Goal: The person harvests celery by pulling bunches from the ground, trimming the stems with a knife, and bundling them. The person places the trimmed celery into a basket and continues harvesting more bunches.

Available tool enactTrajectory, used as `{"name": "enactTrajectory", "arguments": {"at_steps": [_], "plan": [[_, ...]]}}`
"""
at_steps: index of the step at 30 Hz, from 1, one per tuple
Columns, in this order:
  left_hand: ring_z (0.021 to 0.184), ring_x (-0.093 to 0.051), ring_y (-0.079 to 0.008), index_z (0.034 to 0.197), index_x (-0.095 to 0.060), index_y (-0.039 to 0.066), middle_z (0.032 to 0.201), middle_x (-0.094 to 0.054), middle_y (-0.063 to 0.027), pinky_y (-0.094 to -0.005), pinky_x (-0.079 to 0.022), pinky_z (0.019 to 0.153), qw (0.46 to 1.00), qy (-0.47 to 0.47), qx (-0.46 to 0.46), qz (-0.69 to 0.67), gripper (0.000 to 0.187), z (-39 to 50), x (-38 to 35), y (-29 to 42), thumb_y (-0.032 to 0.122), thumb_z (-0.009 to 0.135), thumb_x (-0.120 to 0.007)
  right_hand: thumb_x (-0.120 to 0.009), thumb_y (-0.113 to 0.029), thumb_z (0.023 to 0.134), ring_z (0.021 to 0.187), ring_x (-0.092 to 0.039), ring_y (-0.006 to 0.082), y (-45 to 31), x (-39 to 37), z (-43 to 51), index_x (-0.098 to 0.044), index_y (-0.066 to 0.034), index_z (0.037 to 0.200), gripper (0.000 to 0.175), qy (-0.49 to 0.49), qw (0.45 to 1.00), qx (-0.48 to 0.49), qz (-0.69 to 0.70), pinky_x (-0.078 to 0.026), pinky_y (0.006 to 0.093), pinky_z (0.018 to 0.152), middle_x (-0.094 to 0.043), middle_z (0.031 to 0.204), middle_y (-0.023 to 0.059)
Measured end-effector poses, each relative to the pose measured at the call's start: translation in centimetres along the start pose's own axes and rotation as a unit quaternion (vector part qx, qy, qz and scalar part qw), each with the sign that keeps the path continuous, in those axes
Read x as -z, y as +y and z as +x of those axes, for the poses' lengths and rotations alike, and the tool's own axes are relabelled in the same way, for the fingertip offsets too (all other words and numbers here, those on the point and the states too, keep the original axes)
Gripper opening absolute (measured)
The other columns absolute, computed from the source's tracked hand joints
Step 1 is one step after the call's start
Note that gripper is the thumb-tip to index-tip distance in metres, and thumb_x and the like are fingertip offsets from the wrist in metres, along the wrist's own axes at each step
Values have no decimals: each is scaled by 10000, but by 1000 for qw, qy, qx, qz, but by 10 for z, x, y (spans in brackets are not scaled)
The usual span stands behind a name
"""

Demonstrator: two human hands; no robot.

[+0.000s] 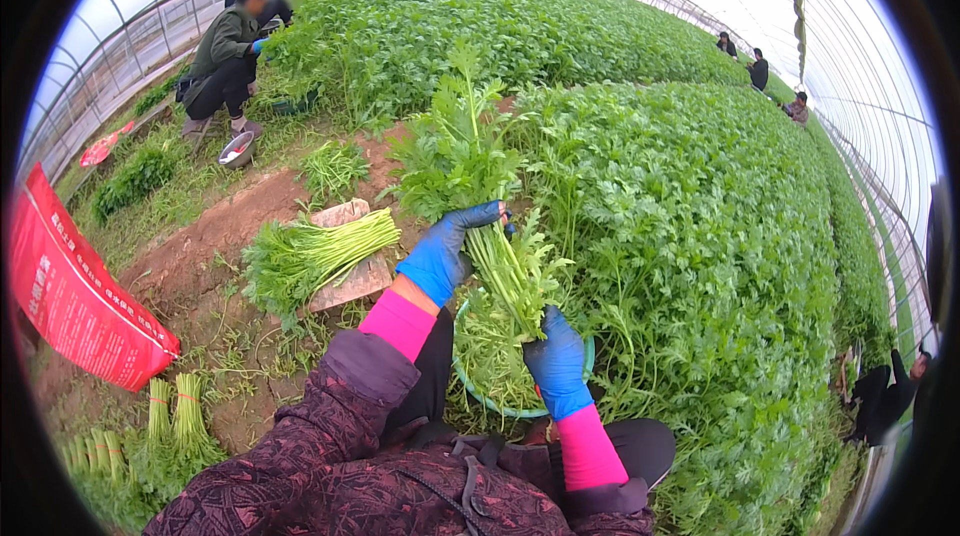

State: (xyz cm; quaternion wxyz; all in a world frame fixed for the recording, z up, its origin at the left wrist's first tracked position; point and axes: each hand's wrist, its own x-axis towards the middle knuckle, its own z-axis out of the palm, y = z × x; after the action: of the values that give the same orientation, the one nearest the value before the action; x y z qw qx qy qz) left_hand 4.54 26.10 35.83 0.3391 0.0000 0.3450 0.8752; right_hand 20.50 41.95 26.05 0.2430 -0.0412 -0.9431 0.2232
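My left hand (444, 251), in a blue glove, is closed around the stems of an upright bunch of leafy greens (459, 168) that looks like crown daisy. Its leafy tops spread above the fist. Lower down, my right hand (556, 360), also blue-gloved, grips leaves at the bottom of the bunch; the fingertips are partly hidden. Below both hands a basin with a teal rim (589, 360) holds loose leaves and trimmings (491, 367). To the left, a pile of cut greens (326, 255) lies across a wooden board (360, 282), stems pointing right.
Dense growing greens (697, 236) fill the right side. At left stand a red printed sack (82, 288) and tied bundles (187, 412). Farther off, a person (225, 48) squats near a metal bowl (237, 150). Several others work along the greenhouse edges.
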Motion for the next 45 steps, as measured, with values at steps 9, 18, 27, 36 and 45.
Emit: {"name": "enactTrajectory", "arguments": {"at_steps": [9, 18, 27, 36, 45], "plan": [[743, -636, -200, 916, -641, 48, 791, -650, -47, -362, -531, 746, 1000, 7, 11, 13, 143, 13, -7, -14, 109, 805, -707, -723, -59, 643, 835, -642, 381, 25, -42, -17, -538, -37, 1201, 589, 16, 994, -97, 52, -525, 422, 717, -651, 962, 202], [903, -650, -268, 1113, -591, 6, 992, -661, -95, -401, -531, 865, 989, -137, -7, -53, 297, 66, 17, 2, 40, 831, -676, -684, -353, 791, 856, -649, 390, 152, -101, -103, -633, -18, 1037, 419, -135, 912, -388, -2, -516, 460, 752, -663, 999, 200], [1125, -567, -349, 1296, -468, 6, 1265, -559, -171, -511, -420, 1038, 994, 108, 4, -14, 391, 98, 34, -13, 148, 936, -528, -650, -354, 799, 740, -643, 393, 147, -153, -122, -608, -51, 863, 313, -177, 920, -330, -113, -504, 508, 671, -664, 830, 196], [1120, -510, -310, 1367, -421, 56, 1207, -544, -144, -457, -399, 1033, 919, -389, -49, -38, 494, 161, 134, -26, 294, 946, -520, -629, -221, 793, 709, -634, 370, 136, -110, -89, -657, -85, 1022, 268, -42, 970, -196, -134, -514, 469, 640, -640, 759, 173], [1050, -587, -269, 1277, -513, 28, 1247, -568, -158, -426, -494, 928, 950, -307, 35, -42, 415, 159, 136, -29, 306, 976, -446, -637, -271, 822, 633, -632, 368, 147, -66, -91, -650, -62, 850, 211, -63, 970, -196, -128, -507, 469, 588, -655, 758, 168]]}}
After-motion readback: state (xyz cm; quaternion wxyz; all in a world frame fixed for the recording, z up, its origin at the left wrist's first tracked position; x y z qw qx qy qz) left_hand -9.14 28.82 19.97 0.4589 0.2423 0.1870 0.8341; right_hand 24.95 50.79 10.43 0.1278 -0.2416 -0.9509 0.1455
